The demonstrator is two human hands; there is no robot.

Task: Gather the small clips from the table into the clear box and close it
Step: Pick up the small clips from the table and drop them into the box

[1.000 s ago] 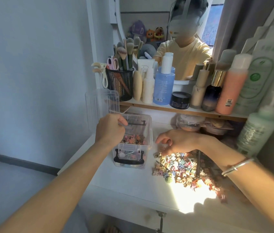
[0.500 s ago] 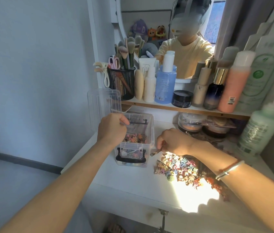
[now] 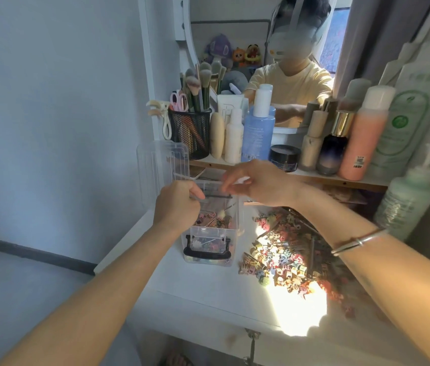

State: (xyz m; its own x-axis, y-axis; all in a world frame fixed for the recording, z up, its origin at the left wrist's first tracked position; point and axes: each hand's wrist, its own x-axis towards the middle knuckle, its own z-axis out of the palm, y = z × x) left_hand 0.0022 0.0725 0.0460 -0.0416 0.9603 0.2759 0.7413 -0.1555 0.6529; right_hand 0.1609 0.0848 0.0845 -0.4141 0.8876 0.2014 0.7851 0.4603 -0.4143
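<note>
Plastic and see-through, the clear box (image 3: 208, 257) stands on the white table (image 3: 200, 291), its lid (image 3: 161, 167) upright behind it. The left hand (image 3: 178, 206) grips the box's left rim with curled fingers. The right hand (image 3: 258, 184) hovers over the open box, too blurred to tell whether it pinches anything. Small clips (image 3: 285, 257) lie heaped just right of the box; half a second ago that hand was down at the heap.

The clear box (image 3: 209, 256) stands open, lid (image 3: 163, 167) upright behind, partly filled. Small colourful clips (image 3: 285, 257) lie heaped just right of it.
</note>
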